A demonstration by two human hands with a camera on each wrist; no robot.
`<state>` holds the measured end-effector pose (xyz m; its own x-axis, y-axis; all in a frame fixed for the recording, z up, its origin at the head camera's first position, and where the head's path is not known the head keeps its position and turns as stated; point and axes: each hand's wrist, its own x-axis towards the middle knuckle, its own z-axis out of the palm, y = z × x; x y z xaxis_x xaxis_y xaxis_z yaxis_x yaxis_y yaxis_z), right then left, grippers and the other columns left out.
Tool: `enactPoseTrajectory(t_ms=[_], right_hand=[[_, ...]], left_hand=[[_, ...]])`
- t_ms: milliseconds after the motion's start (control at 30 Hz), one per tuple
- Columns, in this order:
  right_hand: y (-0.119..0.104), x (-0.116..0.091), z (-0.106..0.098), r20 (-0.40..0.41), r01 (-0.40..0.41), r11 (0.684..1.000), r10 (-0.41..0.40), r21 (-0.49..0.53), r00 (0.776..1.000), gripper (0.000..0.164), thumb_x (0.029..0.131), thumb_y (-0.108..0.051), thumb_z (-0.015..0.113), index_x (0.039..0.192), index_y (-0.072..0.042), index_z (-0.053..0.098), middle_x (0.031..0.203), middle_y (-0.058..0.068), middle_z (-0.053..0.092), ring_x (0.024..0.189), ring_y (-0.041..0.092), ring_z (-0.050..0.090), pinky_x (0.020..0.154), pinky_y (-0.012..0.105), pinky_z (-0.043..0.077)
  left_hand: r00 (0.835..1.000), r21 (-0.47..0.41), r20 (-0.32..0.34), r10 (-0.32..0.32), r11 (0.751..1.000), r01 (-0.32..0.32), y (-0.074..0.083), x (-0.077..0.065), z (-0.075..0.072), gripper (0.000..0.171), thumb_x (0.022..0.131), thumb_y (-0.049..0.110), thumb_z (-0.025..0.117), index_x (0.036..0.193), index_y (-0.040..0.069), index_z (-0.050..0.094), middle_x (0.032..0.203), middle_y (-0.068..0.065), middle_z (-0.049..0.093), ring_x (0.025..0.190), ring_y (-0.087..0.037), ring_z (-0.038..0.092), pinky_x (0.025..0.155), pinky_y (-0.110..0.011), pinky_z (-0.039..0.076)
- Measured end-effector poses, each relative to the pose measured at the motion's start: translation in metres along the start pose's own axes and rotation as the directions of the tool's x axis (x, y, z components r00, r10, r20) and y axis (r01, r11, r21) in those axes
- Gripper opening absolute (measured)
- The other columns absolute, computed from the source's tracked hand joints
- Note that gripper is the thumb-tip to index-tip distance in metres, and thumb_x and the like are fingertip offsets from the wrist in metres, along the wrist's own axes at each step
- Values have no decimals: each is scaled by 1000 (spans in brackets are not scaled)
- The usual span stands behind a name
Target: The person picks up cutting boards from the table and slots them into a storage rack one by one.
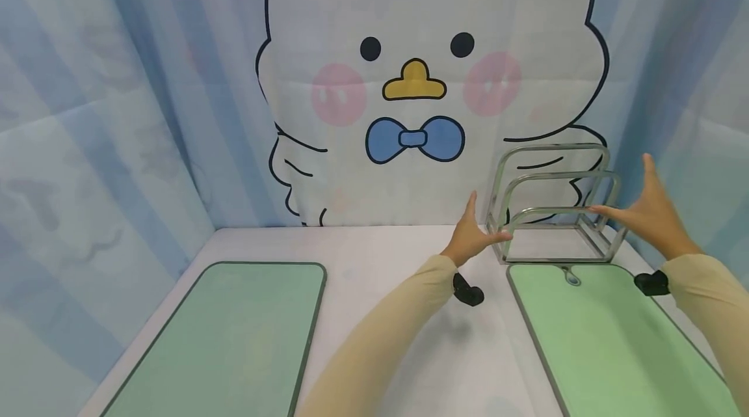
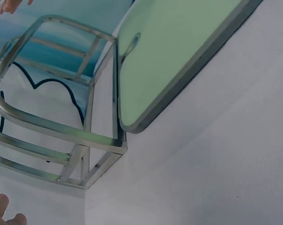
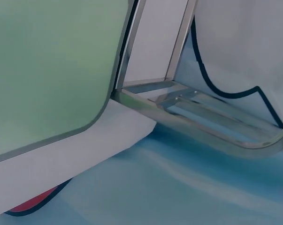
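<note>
A silver metal rack (image 1: pixel 556 211) with several upright loops stands at the back right of the white table. My left hand (image 1: pixel 471 235) is by the rack's left side, thumb and fingers spread apart. On the other side my right hand (image 1: pixel 649 215) is spread in the same way, its thumb overlapping the end of the front loop in the head view. Both palms face the rack, and neither hand grips it. The left wrist view shows the rack (image 2: pixel 47 126) and left fingertips (image 2: pixel 0 205) at the lower left corner. The right wrist view shows the rack's loops (image 3: pixel 197 129) close up.
A green cutting board (image 1: pixel 608 332) with a dark rim and a small hole lies right in front of the rack. Another green board (image 1: pixel 234 339) lies on the left of the table (image 1: pixel 374 254). A printed curtain (image 1: pixel 409 196) hangs behind the table.
</note>
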<state>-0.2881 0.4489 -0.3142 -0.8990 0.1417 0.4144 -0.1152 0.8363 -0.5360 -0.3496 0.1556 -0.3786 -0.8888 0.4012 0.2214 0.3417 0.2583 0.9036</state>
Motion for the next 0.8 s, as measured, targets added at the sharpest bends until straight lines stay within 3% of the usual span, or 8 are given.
enactPoseTrajectory(t_ms=[300,467,800], right_hand=[[23,-3,-2,50,-42,999,41,14,998,124,79,-37,75,145,-14,-28,152,18,-25,135,57,-7,98,77,10],[35,-4,1,110,-56,998,55,10,992,125,80,-36,74,144,-10,-29,151,25,-24,134,59,-7,96,78,11],[46,5,13,263,-142,990,136,3,955,122,84,-38,69,140,0,-32,147,38,-16,129,64,8,92,76,24]], left_hand=[[1000,-31,8,3,1000,-3,-5,4,12,109,75,28,80,153,18,4,157,-8,21,141,-28,30,111,-43,35],[1000,-56,13,-21,998,22,-6,6,19,108,75,27,80,153,19,5,158,-4,19,142,-25,28,113,-41,33],[997,-14,59,-44,999,45,4,11,35,107,76,28,79,153,20,5,157,-3,20,141,-24,30,111,-37,35]])
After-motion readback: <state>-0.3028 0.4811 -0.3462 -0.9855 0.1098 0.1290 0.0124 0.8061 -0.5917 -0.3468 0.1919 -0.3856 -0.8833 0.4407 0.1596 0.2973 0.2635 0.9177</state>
